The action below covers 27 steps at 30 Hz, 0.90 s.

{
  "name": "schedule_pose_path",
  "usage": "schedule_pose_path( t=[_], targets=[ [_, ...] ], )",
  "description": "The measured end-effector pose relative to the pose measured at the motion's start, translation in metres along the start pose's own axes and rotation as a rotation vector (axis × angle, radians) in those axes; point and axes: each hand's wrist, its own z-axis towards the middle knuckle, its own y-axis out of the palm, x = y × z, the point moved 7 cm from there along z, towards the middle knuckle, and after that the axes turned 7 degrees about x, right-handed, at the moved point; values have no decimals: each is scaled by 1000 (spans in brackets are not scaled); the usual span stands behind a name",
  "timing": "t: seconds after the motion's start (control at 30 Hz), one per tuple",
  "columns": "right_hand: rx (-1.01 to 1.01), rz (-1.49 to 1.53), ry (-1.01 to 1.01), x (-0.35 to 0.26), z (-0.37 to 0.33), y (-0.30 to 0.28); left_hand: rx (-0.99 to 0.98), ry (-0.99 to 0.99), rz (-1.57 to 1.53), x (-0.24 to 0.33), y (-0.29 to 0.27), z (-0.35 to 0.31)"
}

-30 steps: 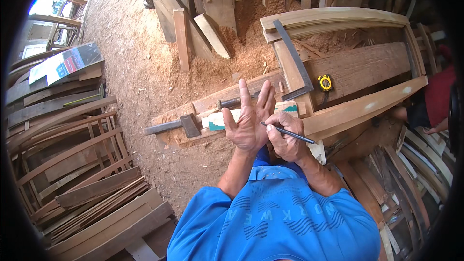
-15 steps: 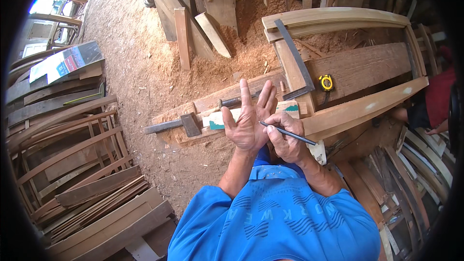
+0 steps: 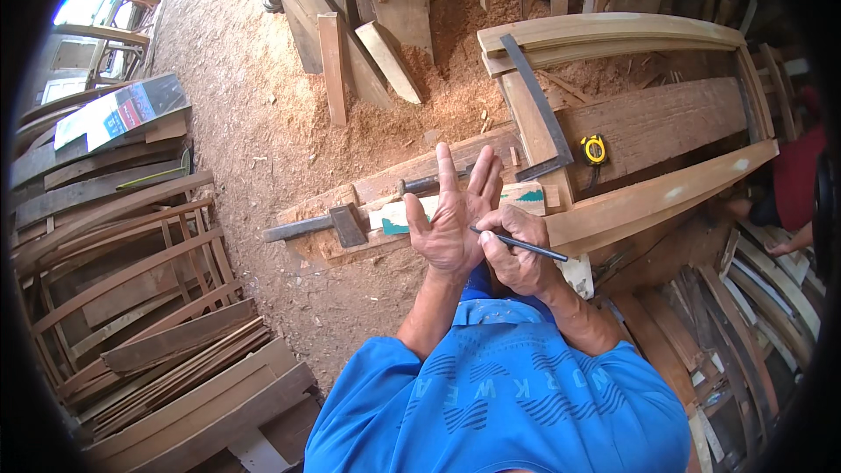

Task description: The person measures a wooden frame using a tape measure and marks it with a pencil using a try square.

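Right grip [image 3: 522,258] around pen [image 3: 541,250], spread left palm [image 3: 449,232], lettered blue shirt [image 3: 499,359]

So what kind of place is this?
Probably a woodworking shop: there are stacked wooden boards, sawdust on the ground, and a yellow-and-black tape measure.
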Motion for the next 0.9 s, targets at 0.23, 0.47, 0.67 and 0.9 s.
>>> schedule_pose_path(
  t=[0.23,0.47,0.67,0.9],
  targets=[
    [-56,-31,-44,3,0,-1,-4,-11,-8,0,-2,0],
    [397,-82,10,39,25,-77,15,-10,-26,8,-8,4],
    [320,-969,286,172,70,-214,45,-5,-11,25,-26,1],
    [34,-1010,684,296,48,-237,141,-1,-81,46,-52,-7]
  ],
)
